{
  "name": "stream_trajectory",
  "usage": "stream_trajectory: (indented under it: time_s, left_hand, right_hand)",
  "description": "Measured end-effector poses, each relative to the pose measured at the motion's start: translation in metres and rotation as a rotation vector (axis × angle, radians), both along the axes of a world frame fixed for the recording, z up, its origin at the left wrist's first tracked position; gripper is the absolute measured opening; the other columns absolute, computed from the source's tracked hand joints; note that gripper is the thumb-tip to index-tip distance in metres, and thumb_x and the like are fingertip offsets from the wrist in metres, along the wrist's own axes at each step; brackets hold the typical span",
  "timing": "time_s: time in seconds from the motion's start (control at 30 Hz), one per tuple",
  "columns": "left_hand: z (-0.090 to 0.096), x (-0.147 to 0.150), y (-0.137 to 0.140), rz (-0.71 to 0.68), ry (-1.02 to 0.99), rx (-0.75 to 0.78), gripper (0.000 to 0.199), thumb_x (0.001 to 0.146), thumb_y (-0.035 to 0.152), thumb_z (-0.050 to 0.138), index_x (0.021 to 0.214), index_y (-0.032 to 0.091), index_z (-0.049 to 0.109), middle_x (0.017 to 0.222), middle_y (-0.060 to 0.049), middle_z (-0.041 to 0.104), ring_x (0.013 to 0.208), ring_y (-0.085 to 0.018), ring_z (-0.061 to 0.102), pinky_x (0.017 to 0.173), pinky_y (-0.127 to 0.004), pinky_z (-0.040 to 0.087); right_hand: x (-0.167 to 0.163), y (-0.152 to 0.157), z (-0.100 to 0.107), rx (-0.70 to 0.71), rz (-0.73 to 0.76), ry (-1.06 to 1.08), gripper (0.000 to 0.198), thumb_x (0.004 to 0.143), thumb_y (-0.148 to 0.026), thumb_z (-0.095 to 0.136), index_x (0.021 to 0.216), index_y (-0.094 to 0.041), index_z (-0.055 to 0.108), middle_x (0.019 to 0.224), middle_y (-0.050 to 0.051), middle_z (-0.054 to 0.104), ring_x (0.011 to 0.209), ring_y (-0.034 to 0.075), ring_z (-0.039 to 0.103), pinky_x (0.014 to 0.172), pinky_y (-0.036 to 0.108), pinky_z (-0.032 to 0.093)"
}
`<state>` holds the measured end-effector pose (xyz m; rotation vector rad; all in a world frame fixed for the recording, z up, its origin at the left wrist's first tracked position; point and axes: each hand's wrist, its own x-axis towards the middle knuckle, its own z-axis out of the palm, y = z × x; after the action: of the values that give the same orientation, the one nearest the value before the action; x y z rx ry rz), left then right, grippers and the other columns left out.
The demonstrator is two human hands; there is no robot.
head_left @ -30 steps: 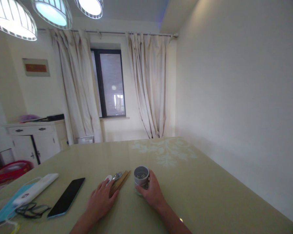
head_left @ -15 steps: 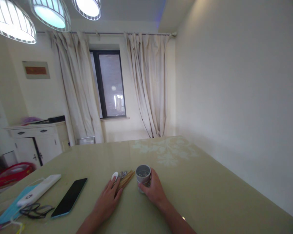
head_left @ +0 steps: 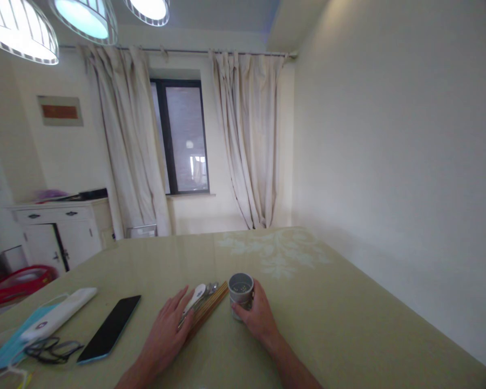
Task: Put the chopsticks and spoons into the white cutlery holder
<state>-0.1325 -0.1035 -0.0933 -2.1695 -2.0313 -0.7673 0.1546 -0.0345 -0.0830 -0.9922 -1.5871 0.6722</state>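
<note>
My right hand [head_left: 262, 317] is wrapped around a grey cylindrical utensil holder [head_left: 240, 296], which stands upright on the table with holes visible in its bottom. Just left of the holder lies a bundle of wooden chopsticks [head_left: 209, 309], slanting away from me. Alongside them are a white spoon [head_left: 197, 295] and some metal spoons [head_left: 213, 288], partly overlapping. My left hand [head_left: 168, 325] rests at the left side of this cutlery with its fingers stretched out. Its thumb lies by the near part of the chopsticks, and the hand covers some of the handles.
On the left of the table [head_left: 340, 324] lie a black phone [head_left: 110, 328], glasses [head_left: 52, 350], a white power strip-like device [head_left: 60, 314] and a blue face mask [head_left: 14, 343]. A wall [head_left: 400, 162] borders the table's right side.
My left hand has shifted left and toward me, lifting off part of the cutlery, so more of the white spoon and chopsticks shows. My right hand still holds the utensil holder.
</note>
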Motion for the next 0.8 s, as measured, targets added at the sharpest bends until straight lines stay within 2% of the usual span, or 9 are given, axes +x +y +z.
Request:
stream_trajectory:
  time_s: [0.1,0.2,0.37,0.47,0.6,0.8]
  left_hand:
    - [-0.002,-0.016,-0.021,-0.040,0.014,0.092,0.054,0.106,0.047,0.036,0.154,0.031,0.056,0.166,-0.003,0.050,0.153,-0.028,0.047,0.131,-0.052,0.033]
    - [0.000,-0.017,-0.032,-0.121,0.090,0.109,0.055,0.105,0.047,0.044,0.158,0.032,0.050,0.168,-0.003,0.047,0.153,-0.029,0.046,0.130,-0.052,0.035]
    - [0.015,0.004,-0.022,-0.341,0.219,0.055,0.064,0.106,0.045,0.045,0.168,0.037,0.030,0.174,-0.002,0.036,0.157,-0.030,0.040,0.133,-0.055,0.025]
    - [0.022,0.015,-0.011,-0.431,0.241,0.017,0.064,0.107,0.045,0.044,0.168,0.039,0.026,0.175,-0.001,0.034,0.158,-0.030,0.038,0.133,-0.055,0.024]
    - [0.022,0.021,0.004,-0.455,0.238,0.017,0.059,0.107,0.043,0.043,0.166,0.041,0.034,0.171,0.000,0.041,0.156,-0.028,0.041,0.133,-0.054,0.024]
    - [0.018,0.029,0.020,-0.496,0.251,0.161,0.051,0.107,0.031,0.042,0.157,0.035,0.051,0.159,-0.003,0.058,0.144,-0.024,0.053,0.129,-0.048,0.031]
  right_hand:
    - [-0.001,0.004,0.001,0.012,-0.011,-0.013,0.063,0.069,-0.026,0.083,0.128,-0.022,0.061,0.124,0.013,0.072,0.117,0.033,0.068,0.106,0.048,0.053]
    - [-0.003,0.006,0.000,0.021,-0.003,-0.011,0.062,0.070,-0.027,0.083,0.128,-0.020,0.060,0.125,0.013,0.072,0.118,0.033,0.067,0.107,0.048,0.052]
    - [-0.001,0.009,-0.005,-0.001,0.005,0.026,0.064,0.071,-0.029,0.082,0.130,-0.020,0.058,0.127,0.014,0.071,0.120,0.032,0.067,0.109,0.048,0.051]
    - [0.001,0.011,-0.008,-0.008,0.001,0.045,0.064,0.072,-0.031,0.082,0.130,-0.020,0.058,0.127,0.013,0.071,0.120,0.032,0.067,0.108,0.048,0.052]
    - [0.004,0.014,-0.011,0.005,-0.028,0.064,0.064,0.070,-0.031,0.083,0.129,-0.021,0.060,0.126,0.013,0.073,0.119,0.032,0.069,0.106,0.046,0.054]
    - [0.006,0.018,-0.009,-0.015,-0.059,0.078,0.067,0.067,-0.028,0.082,0.130,-0.019,0.059,0.125,0.013,0.073,0.117,0.032,0.069,0.106,0.044,0.053]
